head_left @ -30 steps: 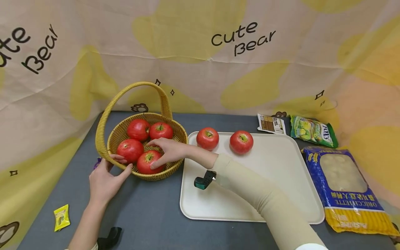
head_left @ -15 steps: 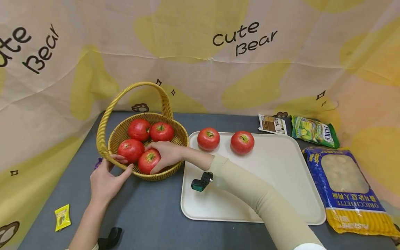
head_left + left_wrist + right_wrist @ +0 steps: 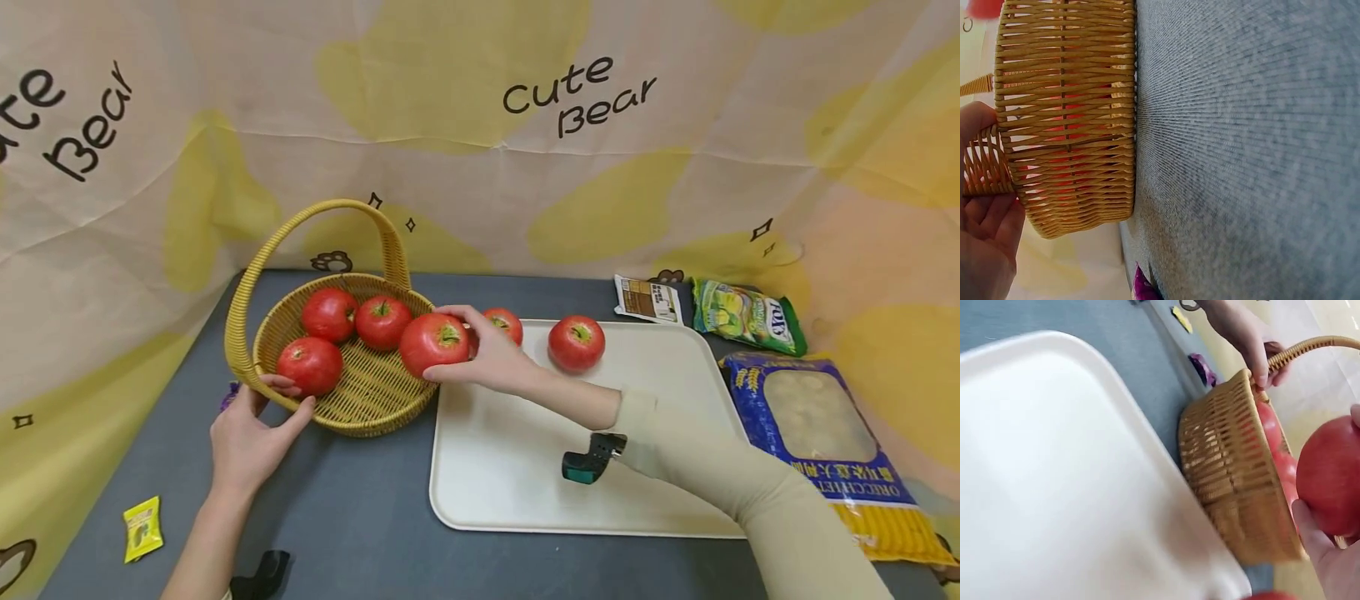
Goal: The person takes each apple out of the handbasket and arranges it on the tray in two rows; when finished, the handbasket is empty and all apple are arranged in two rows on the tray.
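Observation:
My right hand grips a red apple, thumb below and fingers behind, above the right rim of the yellow wicker basket. In the right wrist view the same apple overlaps the basket's upper edge. My left hand holds the basket's near-left rim at the foot of its handle; the left wrist view shows fingers and thumb around that spot. Inside the basket lie three more apples, one at the back left, one at the back and one near my left fingers.
A white tray lies right of the basket, bearing an apple and another partly behind my right hand. Beyond it are a brown-and-white packet, a green bag and a blue pasta bag. A yellow packet lies front left.
My right hand has lifted the front apple out of the basket and carried it up and right to the rim. My left hand stays on the basket.

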The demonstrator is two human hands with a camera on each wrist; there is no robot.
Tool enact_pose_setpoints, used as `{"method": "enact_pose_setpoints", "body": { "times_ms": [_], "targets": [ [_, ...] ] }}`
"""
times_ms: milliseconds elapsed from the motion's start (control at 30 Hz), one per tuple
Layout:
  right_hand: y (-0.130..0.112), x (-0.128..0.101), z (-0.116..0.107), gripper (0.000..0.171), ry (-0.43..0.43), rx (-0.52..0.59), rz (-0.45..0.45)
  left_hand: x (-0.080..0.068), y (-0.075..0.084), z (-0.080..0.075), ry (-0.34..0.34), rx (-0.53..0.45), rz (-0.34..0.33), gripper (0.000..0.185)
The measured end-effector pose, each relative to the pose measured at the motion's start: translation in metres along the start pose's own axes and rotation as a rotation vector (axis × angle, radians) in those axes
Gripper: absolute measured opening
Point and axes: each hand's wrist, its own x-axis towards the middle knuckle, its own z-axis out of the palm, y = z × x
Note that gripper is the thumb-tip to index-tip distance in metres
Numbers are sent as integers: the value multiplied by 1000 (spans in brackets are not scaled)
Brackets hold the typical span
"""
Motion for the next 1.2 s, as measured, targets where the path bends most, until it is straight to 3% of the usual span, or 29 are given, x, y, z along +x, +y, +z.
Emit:
{"method": "enact_pose_setpoints", "body": {
  "times_ms": [200,600,867,1200],
  "targets": [
    [13,-41,-47,75,75,26,187,-1,1,1,-1,-15,-12,39],
    [51,-110,-133,81,303,22,307,-2,-1,2,15,5,-20,38],
    [94,-123,-170,95,442,-75,443,-1,1,3,14,4,-9,37],
    [127,-127,-181,101,449,-173,488,-1,-1,3,17,-1,1,38]
  ]
}}
